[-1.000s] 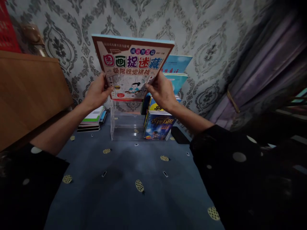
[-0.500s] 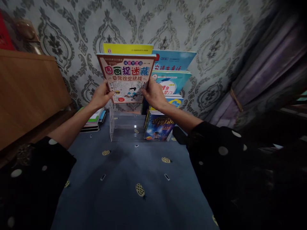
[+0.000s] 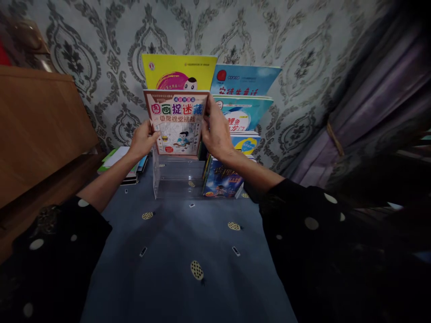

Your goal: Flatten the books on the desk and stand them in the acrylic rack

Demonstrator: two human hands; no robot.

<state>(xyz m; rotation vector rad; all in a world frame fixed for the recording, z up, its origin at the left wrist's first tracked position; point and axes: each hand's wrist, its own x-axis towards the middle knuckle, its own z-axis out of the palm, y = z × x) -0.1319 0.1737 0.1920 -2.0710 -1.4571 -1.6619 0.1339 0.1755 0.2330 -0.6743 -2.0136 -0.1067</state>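
Observation:
Upright between my hands is a brown-bordered picture book (image 3: 180,121) with colourful Chinese lettering. My left hand (image 3: 144,141) grips its left edge, thumb on the cover. My right hand (image 3: 217,130) closes on the right edge. Right behind it a yellow book (image 3: 178,67) stands taller. Below, the lower tiers of a clear acrylic book rack (image 3: 180,179) show through on the left. The rack's right side carries a blue book (image 3: 249,76), a teal book (image 3: 252,107), a blue-and-yellow book (image 3: 247,143) and dark blue books (image 3: 222,179), stepped downward to the front.
A stack of books and papers (image 3: 126,163) lies left of the rack. Farther left stands a wooden cabinet (image 3: 40,134). A patterned wall (image 3: 117,58) rises behind, with a tied curtain (image 3: 333,130) at right. Dark blue cloth with pineapple prints (image 3: 168,278) covers the surface.
The brown-bordered book has come down in front of the yellow book, so more of the yellow cover shows. My right hand has moved up along the book's right edge.

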